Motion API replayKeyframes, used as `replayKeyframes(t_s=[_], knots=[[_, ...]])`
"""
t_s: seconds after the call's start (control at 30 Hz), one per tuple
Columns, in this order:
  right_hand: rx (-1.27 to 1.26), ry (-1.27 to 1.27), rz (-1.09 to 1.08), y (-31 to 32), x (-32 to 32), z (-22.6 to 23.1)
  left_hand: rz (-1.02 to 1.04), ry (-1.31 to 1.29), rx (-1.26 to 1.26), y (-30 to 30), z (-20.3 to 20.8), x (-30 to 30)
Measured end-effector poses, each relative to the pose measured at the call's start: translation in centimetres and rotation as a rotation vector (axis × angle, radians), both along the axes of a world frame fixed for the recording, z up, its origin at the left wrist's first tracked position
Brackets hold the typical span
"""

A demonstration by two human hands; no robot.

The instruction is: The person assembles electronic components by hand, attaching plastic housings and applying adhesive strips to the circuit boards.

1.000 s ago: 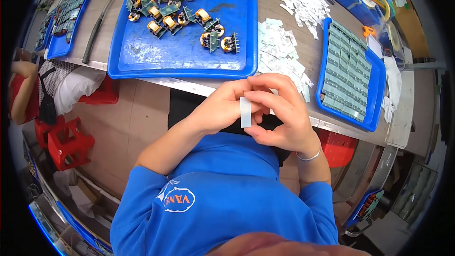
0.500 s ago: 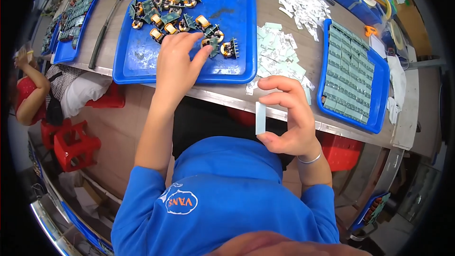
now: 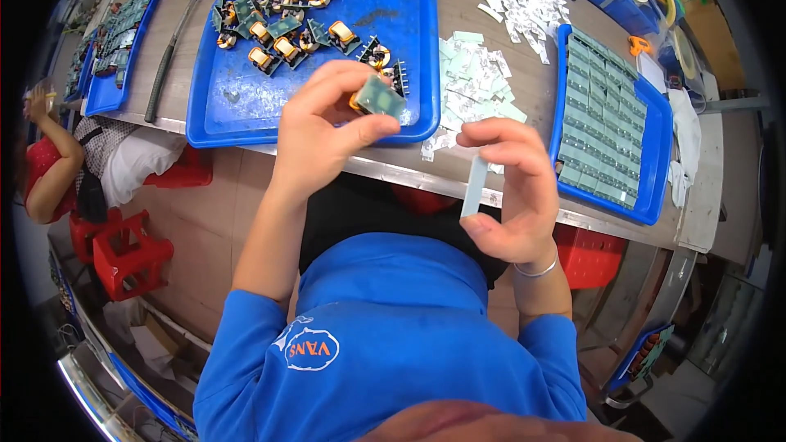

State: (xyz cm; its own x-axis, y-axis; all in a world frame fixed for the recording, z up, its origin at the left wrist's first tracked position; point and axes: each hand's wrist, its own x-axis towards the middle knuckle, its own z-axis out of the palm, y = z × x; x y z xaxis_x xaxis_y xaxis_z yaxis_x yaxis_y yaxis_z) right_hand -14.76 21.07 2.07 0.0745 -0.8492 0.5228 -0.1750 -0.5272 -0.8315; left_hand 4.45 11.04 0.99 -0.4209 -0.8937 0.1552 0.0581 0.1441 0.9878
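Observation:
My left hand (image 3: 332, 123) pinches a small green circuit board (image 3: 381, 99) with an orange-and-white coil partly hidden under the fingers. It is raised over the near right corner of a blue tray (image 3: 246, 119). Several more boards with coils (image 3: 285, 47) lie heaped in that tray. My right hand (image 3: 517, 192), over the table's front edge, holds a thin pale strip (image 3: 474, 187) upright between thumb and fingers. The strip and the board are apart. Pale green strips (image 3: 475, 74) lie scattered just beyond my right hand.
At the right, a blue tray (image 3: 661, 135) holds rows of boards (image 3: 602, 119). White paper scraps (image 3: 524, 4) are piled farther back. A hammer-like tool (image 3: 170, 53) lies left of the middle tray. Another person's arm (image 3: 53, 139) and a red stool (image 3: 131, 254) are at the far left.
My left hand has lifted a circuit board out of the heap and drawn it nearer and to the right. My right hand has moved slightly right, and its strip now tilts.

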Motion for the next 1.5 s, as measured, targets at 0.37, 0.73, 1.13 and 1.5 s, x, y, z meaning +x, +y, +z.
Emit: replayKeyframes(t_s=[0.37, 0.73, 1.13, 1.5], knots=[[-0.054, 0.007, -0.046, -0.3, 0.5, 0.1, -0.393, 0.699, 0.607, 3.7, -1.1, -1.7], [-0.154, 0.140, -0.143, -0.5, 1.5, 0.5, -0.531, 0.778, 0.740, 4.9, -1.5, -2.5], [-0.140, 0.197, -0.169, -0.4, 1.7, 0.3, -0.574, 0.849, 0.777, 5.1, -1.9, -2.4], [-0.133, 0.190, -0.162, -0.9, 1.8, -0.2, -0.578, 0.856, 0.780, 4.8, -2.3, -2.5]])
